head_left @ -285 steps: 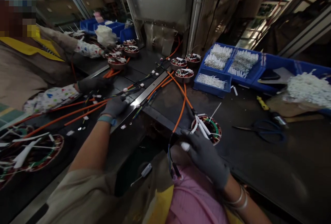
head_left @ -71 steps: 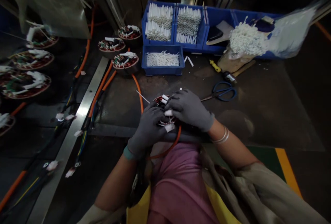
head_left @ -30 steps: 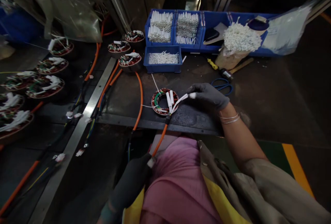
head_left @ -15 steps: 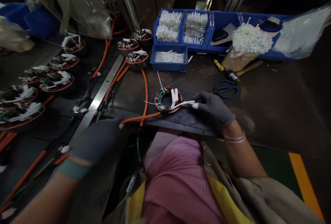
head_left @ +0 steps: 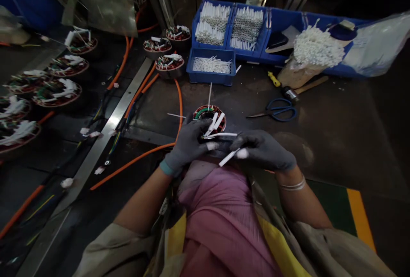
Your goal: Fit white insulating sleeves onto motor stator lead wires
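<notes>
A ring-shaped motor stator point(head_left: 221, 112) with copper windings, a green strip and white sleeves lies on the bench in front of me. My left hand point(head_left: 192, 140), in a grey glove, is closed at its lower left edge, thumb and fingers around the base of a white-sleeved lead point(head_left: 221, 135). That lead runs rightward to the fingers of my right hand point(head_left: 261, 149), also gloved. Between the right thumb and fingers is a short white sleeve tube point(head_left: 228, 158), slanting down to the left. The left fingers partly hide the stator.
Blue bins point(head_left: 214, 23) of white tubes stand at the back, with a small blue tray point(head_left: 211, 76) of thin white ties before them. Scissors point(head_left: 282, 110) and a yellow-handled tool point(head_left: 274, 79) lie right. More stators point(head_left: 57, 91) and orange cables point(head_left: 134, 157) fill the left.
My left hand has come from the orange cable at the left to the stator. The right hand now shows a short white tube angled downward, and the scissors' blades are more visible.
</notes>
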`<state>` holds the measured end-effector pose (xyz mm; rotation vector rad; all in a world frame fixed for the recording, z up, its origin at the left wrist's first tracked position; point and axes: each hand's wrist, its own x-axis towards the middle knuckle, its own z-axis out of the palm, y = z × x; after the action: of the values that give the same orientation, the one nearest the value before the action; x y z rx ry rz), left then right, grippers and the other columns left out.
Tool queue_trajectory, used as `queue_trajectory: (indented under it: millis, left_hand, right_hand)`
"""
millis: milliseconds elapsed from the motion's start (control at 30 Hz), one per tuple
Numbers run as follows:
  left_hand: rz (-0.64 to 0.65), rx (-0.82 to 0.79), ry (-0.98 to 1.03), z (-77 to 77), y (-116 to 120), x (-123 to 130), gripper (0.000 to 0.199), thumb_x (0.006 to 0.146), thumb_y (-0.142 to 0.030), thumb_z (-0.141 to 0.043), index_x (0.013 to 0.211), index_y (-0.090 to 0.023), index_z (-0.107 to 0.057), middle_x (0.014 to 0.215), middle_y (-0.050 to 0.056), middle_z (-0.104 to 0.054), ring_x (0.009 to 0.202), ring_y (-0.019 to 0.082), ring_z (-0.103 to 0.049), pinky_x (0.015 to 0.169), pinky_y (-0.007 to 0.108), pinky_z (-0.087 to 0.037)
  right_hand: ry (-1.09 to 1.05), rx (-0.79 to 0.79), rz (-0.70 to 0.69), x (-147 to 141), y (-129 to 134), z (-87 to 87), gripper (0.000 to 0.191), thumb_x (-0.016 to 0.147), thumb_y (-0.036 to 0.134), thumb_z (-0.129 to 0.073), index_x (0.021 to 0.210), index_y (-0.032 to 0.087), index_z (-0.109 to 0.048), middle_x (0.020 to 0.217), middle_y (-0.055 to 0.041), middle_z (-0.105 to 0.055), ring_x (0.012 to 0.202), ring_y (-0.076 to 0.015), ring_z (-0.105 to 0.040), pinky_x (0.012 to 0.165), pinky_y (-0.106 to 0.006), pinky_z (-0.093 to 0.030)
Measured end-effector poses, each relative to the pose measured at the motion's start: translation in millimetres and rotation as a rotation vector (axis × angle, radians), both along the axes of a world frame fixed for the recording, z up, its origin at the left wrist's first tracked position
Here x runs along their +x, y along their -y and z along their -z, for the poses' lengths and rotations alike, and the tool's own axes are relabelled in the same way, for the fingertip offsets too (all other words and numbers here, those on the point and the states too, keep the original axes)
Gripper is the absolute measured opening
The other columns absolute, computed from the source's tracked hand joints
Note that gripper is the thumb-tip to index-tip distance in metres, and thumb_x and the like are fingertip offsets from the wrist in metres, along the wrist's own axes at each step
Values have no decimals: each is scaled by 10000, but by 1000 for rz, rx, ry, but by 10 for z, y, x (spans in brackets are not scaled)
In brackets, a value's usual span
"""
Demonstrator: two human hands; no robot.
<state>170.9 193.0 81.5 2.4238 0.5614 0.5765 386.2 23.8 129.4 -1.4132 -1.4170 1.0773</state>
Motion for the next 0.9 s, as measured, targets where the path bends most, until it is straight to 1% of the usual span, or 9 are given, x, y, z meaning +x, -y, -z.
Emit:
queue_trajectory:
  millis: [100, 167, 267, 367, 467, 600, 767, 833, 900]
  left_hand:
    - [111, -9, -75, -138, -233, -129, 823, 714, -587, -873, 1404, -208, -633, 1344, 98, -738, 1291, 326, -670, 1327, 546, -211]
    - [154, 15, -102, -217, -214, -106, 879, 684, -573, -905, 1426, -199, -619, 1365, 103, -728, 1320, 330, -653, 1329, 537, -210]
    - [84, 80, -129, -281, 10, -10, 834, 765, -553, -874, 1461, -189, -594, 1421, 127, -695, 1354, 339, -628, 1326, 550, -210]
    - [-118, 95, -107, -278, 225, 96, 574, 935, -524, -729, 1393, -189, -644, 1344, 117, -737, 1279, 319, -674, 1296, 555, -276]
    - [-219, 69, -65, -256, 248, 186, 381, 1025, -467, -617, 1265, -187, -710, 1215, 82, -784, 1171, 278, -717, 1246, 510, -367]
    - [-169, 26, -64, -302, 141, 216, 332, 1052, -434, -567, 1221, -199, -730, 1250, 56, -777, 1211, 244, -694, 1242, 457, -379]
    - [-64, -31, -99, -384, 105, 162, 393, 1090, -392, -462, 1346, -203, -693, 1354, 45, -740, 1296, 233, -653, 1316, 503, -249]
    - [-48, -70, -84, -393, 66, 144, 387, 1080, -383, -476, 1323, -195, -711, 1330, 46, -748, 1294, 236, -643, 1295, 489, -299]
    - [-31, -121, -70, -407, -3, 132, 377, 1057, -394, -514, 1285, -191, -736, 1291, 54, -757, 1273, 246, -639, 1228, 458, -403]
  right_hand:
    - [114, 22, 356, 136, 159, 82, 199, 910, 410, -771, 1010, 238, -779, 1002, -41, -788, 958, -257, -721, 856, -361, -550]
    - [240, 34, 484, 198, 196, 130, 221, 897, 413, -772, 1017, 227, -782, 1023, -54, -787, 983, -276, -713, 863, -374, -540]
    - [302, 44, 431, 135, 145, 165, 221, 913, 419, -753, 1034, 237, -792, 1001, -49, -788, 940, -268, -717, 847, -372, -537]
    - [253, 44, 375, -2, 57, 189, 221, 921, 431, -760, 1049, 253, -793, 1003, -36, -792, 927, -259, -724, 839, -364, -537]
    - [180, 19, 361, -31, 52, 223, 245, 921, 424, -770, 1102, 259, -787, 1051, -25, -794, 961, -254, -726, 847, -353, -536]
    - [195, 11, 443, 50, 166, 252, 218, 949, 433, -727, 1054, 251, -784, 988, -18, -786, 909, -245, -716, 794, -343, -529]
    - [350, 28, 374, -104, 154, 231, 215, 935, 434, -718, 993, 243, -798, 913, -37, -788, 828, -251, -716, 719, -348, -504]
    - [399, 78, 377, -218, 104, 208, 200, 951, 405, -696, 1017, 253, -807, 907, -35, -792, 807, -243, -719, 708, -343, -505]
    - [437, 129, 361, -313, 79, 181, 186, 970, 381, -680, 1038, 269, -812, 897, -30, -793, 777, -230, -718, 692, -334, -514]
